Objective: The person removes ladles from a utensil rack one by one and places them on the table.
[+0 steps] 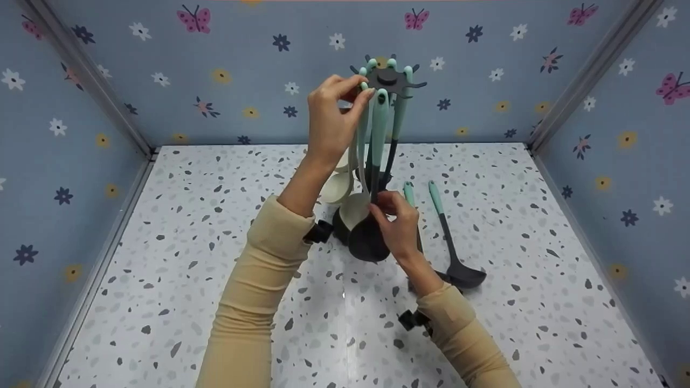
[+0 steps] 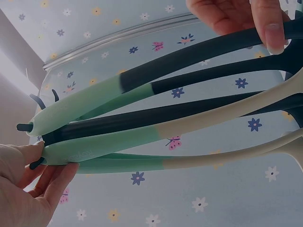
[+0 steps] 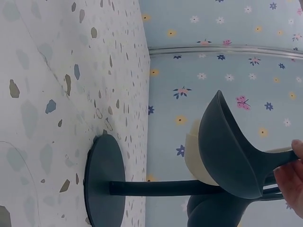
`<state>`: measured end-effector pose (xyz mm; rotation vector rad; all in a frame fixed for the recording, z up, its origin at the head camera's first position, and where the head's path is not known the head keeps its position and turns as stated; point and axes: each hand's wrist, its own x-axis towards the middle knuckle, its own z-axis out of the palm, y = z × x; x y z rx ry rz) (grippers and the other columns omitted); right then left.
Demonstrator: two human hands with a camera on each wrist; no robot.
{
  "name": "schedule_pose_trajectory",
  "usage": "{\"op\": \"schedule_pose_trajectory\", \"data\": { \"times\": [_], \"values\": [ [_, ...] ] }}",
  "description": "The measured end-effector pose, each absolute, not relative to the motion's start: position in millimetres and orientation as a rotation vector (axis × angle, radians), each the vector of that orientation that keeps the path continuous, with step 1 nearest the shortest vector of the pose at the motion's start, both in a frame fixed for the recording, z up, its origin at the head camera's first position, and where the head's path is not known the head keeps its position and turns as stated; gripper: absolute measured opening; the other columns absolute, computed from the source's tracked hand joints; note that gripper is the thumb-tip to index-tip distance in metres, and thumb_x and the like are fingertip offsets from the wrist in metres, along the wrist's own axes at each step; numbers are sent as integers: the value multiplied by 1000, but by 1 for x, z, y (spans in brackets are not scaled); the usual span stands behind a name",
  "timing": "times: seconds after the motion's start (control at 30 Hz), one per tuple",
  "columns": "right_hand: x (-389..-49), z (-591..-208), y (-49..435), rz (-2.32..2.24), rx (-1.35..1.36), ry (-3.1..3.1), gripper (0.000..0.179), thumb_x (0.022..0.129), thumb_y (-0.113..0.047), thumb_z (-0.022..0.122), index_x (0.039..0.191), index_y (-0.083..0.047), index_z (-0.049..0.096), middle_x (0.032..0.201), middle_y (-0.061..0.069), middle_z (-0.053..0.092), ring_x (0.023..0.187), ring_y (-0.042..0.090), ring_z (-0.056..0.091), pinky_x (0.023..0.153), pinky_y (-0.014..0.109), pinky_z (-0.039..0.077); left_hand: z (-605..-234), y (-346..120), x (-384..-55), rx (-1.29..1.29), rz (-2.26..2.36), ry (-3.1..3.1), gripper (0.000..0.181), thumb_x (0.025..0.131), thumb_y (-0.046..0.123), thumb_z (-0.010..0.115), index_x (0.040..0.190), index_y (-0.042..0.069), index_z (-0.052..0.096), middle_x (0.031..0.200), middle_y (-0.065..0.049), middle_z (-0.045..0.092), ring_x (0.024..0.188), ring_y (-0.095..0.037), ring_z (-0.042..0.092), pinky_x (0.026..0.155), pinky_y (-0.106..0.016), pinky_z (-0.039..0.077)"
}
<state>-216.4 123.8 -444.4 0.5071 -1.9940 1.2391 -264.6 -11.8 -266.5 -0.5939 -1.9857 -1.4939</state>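
Note:
A dark utensil stand (image 1: 387, 78) with hooks at its top stands mid-table, and several mint-handled utensils hang from it. My left hand (image 1: 363, 90) is raised to the hooks. There it pinches the top end of a mint handle (image 2: 104, 144) that runs into a cream shaft. Lower down, my right hand (image 1: 380, 208) grips the dark shaft of a dark ladle (image 1: 368, 243) hanging on the stand. The right wrist view shows the ladle's bowl (image 3: 232, 146) just above the stand's round base (image 3: 104, 182), with a cream spoon (image 3: 196, 161) behind it.
Right of the stand, a dark ladle (image 1: 459, 272) and a second mint-handled utensil (image 1: 409, 193) lie on the speckled tabletop (image 1: 215, 226). Flowered blue walls (image 1: 620, 134) close in the left, back and right sides.

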Motion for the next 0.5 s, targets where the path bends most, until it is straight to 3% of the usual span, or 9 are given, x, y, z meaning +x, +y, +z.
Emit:
{"op": "schedule_pose_trajectory", "data": {
  "times": [0.23, 0.5],
  "values": [
    [-213, -445, 122, 1246, 518, -1979, 17, 71, 7, 69, 83, 1, 59, 76, 8, 63, 64, 15, 60, 55, 20, 49, -267, -12, -264, -589, -1491, -1994, 22, 83, 13, 62, 97, -3, 66, 82, -11, 56, 75, -15, 57, 63, -20, 51],
    [-213, -444, 121, 1236, 547, -1959, 12, 76, -3, 69, 84, -1, 60, 77, 5, 63, 64, 13, 61, 55, 21, 50, -266, -13, -264, -590, -1495, -2008, 23, 84, 14, 62, 99, -3, 66, 83, -10, 56, 75, -14, 57, 63, -18, 50]
  ]
}}
